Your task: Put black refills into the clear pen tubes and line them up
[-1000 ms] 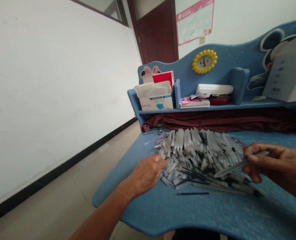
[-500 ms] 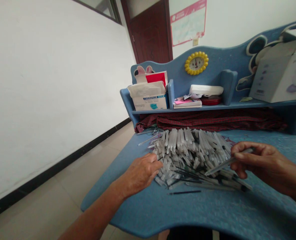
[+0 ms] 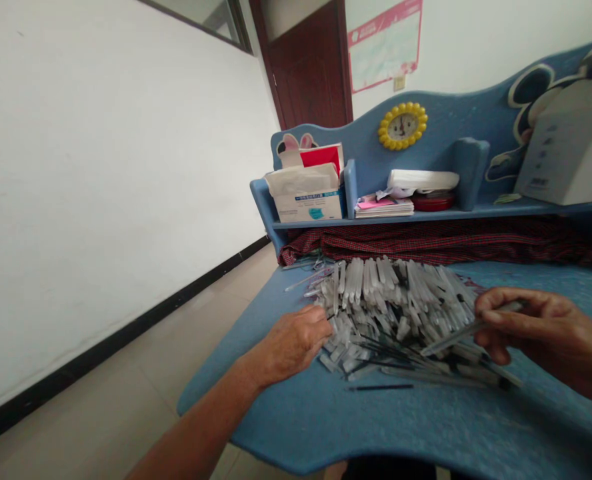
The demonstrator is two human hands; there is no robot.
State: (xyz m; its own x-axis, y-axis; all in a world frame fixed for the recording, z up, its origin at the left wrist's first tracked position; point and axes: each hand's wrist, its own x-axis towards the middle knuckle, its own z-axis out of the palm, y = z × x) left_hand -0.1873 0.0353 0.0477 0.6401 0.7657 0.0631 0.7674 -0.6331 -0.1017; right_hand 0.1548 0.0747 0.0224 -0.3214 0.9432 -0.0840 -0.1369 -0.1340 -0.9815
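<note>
1. Blue desk [image 3: 356, 427] w/ shelf unit, white wall at left; yellow flower-rim clock [image 3: 403, 125] on back panel.
2. Writing: mask box [image 3: 309, 200] has a blue label strip, pink-edged poster [image 3: 385, 43] hangs by door; text on both too small to read.
3. Stock: pile [image 3: 396, 300] of clear plastic pen tubes, desk centre, just below plaid cloth [image 3: 451, 243]; dark refills along near edge, one black refill [image 3: 380, 387] lying apart in front.
4. R hand [image 3: 541, 333]: thumb & fingers pinched on one clear pen barrel [image 3: 456, 335], held slantwise over pile's right end.
5. L hand [image 3: 291, 343]: fingers curled down at pile's left edge; whether they grip anything cannot be told.
</note>
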